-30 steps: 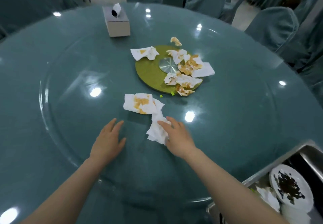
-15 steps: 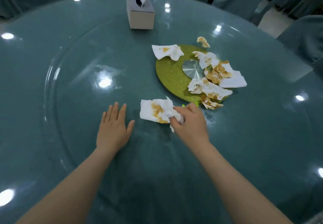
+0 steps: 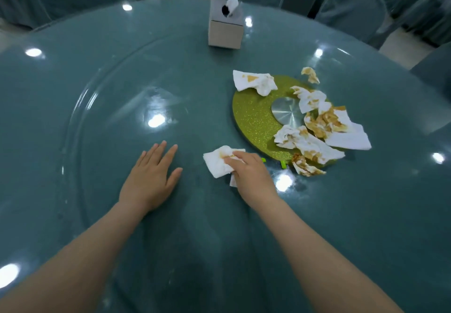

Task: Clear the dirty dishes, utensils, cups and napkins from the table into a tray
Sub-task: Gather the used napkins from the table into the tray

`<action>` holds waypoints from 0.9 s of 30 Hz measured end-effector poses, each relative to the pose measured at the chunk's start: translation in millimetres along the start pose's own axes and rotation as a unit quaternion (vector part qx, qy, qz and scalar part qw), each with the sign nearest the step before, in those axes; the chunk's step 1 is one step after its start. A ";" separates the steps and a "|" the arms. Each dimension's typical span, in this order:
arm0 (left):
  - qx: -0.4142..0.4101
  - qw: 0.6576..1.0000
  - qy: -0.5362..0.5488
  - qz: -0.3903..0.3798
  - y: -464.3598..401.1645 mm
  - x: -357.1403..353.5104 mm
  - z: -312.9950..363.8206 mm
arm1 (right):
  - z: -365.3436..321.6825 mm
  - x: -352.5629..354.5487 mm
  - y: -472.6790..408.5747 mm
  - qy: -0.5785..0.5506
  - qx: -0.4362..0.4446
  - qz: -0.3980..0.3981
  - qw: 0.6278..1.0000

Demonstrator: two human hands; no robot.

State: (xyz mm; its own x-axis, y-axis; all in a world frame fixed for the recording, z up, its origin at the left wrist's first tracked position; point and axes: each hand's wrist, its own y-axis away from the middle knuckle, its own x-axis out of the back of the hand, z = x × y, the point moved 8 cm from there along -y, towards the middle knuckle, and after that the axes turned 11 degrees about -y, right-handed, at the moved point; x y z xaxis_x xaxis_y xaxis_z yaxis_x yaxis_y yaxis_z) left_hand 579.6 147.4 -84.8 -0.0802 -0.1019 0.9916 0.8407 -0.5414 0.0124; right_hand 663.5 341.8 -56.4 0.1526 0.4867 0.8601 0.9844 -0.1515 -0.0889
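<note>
Big round teal table [image 3: 366, 215] under glass, ceiling lights glaring off it, covered chairs [image 3: 353, 5] ringing the far side. At its middle sits a green glitter disc [image 3: 251, 117] with a silver hub, and stained napkins [image 3: 324, 127] lie heaped across its right half, one more [image 3: 253, 82] draped over its far-left edge. A tissue box [image 3: 225, 28] stands upright beyond. Down front, the right hand [image 3: 251, 176] has its fingers curled round a crumpled napkin [image 3: 218, 162], bunched on the glass just left of the knuckles, its long axis running roughly near-to-far, though part is hidden beneath the palm. The left hand [image 3: 148, 178] lies flat, fingers spread, just beside it, holding nothing.
</note>
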 end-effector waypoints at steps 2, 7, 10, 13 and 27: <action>-0.015 1.000 -0.008 0.001 -12.4 4.4 -8.1 | 5.9 21.1 -8.3 0.019 0.007 0.068 0.997; -0.054 0.996 -0.065 0.021 -41.4 16.4 -22.8 | 56.6 22.7 -22.3 0.107 -0.102 -0.031 0.988; -0.070 0.988 -0.131 0.042 -56.7 28.3 -22.5 | 55.5 21.1 -27.1 0.029 -0.091 -0.011 0.995; -0.034 0.990 -0.133 0.045 -66.0 36.8 -22.8 | 41.5 29.2 -33.8 -0.029 -0.065 0.025 0.997; -0.079 0.993 0.038 0.079 -63.6 38.7 57.9 | 91.6 24.3 -23.6 0.078 -0.172 -0.045 0.981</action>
State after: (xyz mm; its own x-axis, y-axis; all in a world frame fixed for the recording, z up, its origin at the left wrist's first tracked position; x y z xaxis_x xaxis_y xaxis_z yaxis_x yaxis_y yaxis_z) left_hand 554.0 226.3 -39.7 0.0011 -0.2565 0.9665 0.7522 -0.6367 -0.1698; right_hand 652.0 436.0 -79.4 0.0259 0.3783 0.9253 0.9016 -0.4086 0.1418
